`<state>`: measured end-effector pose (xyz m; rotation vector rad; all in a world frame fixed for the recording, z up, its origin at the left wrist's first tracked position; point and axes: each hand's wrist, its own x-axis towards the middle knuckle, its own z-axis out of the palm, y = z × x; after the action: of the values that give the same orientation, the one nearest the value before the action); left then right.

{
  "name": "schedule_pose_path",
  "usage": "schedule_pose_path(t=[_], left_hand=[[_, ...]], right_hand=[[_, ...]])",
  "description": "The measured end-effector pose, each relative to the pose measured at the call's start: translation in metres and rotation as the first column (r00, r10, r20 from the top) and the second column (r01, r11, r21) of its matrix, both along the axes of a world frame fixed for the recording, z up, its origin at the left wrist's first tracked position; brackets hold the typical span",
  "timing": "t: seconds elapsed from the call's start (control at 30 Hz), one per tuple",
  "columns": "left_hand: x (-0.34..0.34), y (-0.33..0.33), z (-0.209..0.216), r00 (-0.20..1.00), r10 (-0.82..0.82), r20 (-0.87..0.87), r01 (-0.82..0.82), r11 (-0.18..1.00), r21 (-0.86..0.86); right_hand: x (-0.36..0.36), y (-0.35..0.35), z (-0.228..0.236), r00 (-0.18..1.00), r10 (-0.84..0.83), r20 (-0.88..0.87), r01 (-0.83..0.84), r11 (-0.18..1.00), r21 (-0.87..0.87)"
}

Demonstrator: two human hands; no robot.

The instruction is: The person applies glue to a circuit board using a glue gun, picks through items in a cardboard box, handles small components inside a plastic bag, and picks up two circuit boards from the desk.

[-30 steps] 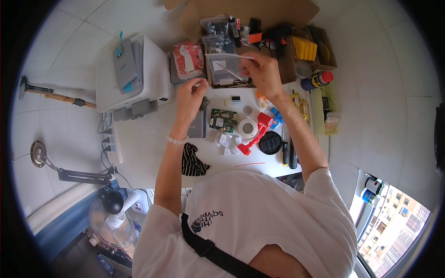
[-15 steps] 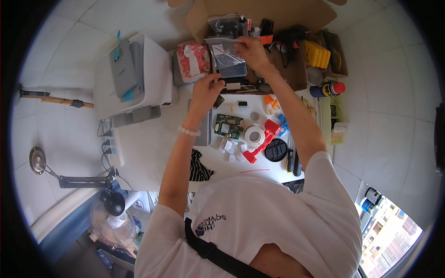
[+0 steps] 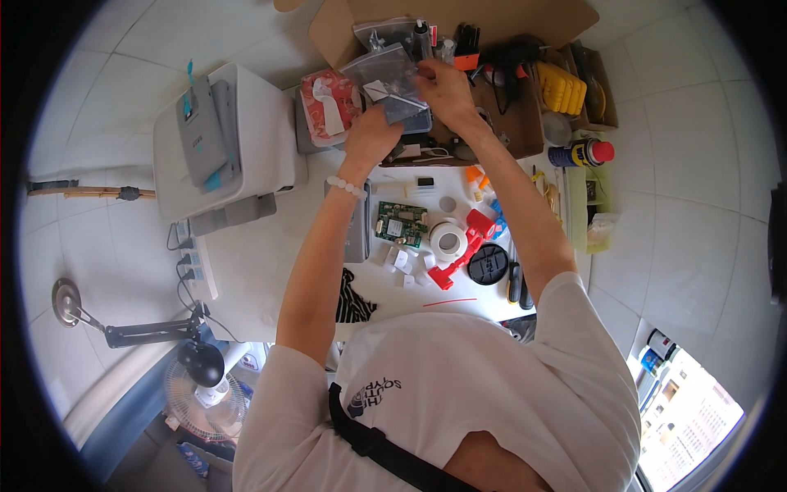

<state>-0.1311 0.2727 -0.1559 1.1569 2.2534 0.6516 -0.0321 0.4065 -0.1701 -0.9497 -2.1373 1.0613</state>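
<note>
The right hand (image 3: 447, 94) is pinching the right side of a clear plastic zip bag (image 3: 381, 70), its thumb and fingers closing on the film. The left hand (image 3: 375, 138) is reaching to the bag's lower left part, back of the hand upward; its fingertips are hiding, so I cannot tell how far it is opening or whether it is gripping anything. The bag is hanging tilted over an open brown cardboard box (image 3: 523, 123), partly covering a blue-grey rectangular case (image 3: 420, 121). A pale slip is showing in or through the bag; which, I cannot tell. Beside the box, a red-and-white soft packet (image 3: 316, 94) is lying near the left hand. Nearer the body, a green circuit board (image 3: 402, 224), a white round ring (image 3: 448, 240) and a red plastic part (image 3: 481, 223) are resting on the white tabletop (image 3: 254, 279). The thin film is risking slipping from the one-sided pinch; if the mouth is gaping, tilting could be spilling small contents among the box's clutter
</note>
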Motion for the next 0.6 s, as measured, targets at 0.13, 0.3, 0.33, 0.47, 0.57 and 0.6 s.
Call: schedule_pose_path(t=[0.13,0.3,0.33,0.47,0.57,0.6], left_hand=[[-0.003,0.001,-0.004,0.999,0.0,-0.043,-0.005,0.993,-0.121],[-0.001,0.004,-0.007,0.999,0.005,-0.04,-0.008,0.995,-0.099],[-0.002,0.004,-0.007,0.999,0.003,-0.041,-0.006,0.997,-0.079],[-0.003,0.006,-0.006,1.0,0.006,-0.008,-0.007,0.998,-0.066],[-0.003,0.003,-0.005,1.0,0.009,0.023,-0.007,0.997,-0.082],[-0.001,0.001,-0.003,1.0,0.023,-0.007,-0.023,0.997,-0.071]], right_hand=[[0.016,-0.007,0.002,0.99,-0.05,0.129,0.032,0.99,0.134],[0.021,-0.016,-0.003,0.928,-0.003,0.374,-0.004,1.0,0.02],[0.02,-0.019,-0.006,0.929,-0.008,0.371,0.0,1.0,0.02],[0.011,-0.033,-0.009,0.94,-0.076,0.334,0.091,0.995,-0.03],[0.007,-0.037,-0.008,0.926,-0.124,0.357,0.144,0.989,-0.029],[0.008,-0.038,-0.007,0.929,-0.123,0.35,0.148,0.988,-0.047]])
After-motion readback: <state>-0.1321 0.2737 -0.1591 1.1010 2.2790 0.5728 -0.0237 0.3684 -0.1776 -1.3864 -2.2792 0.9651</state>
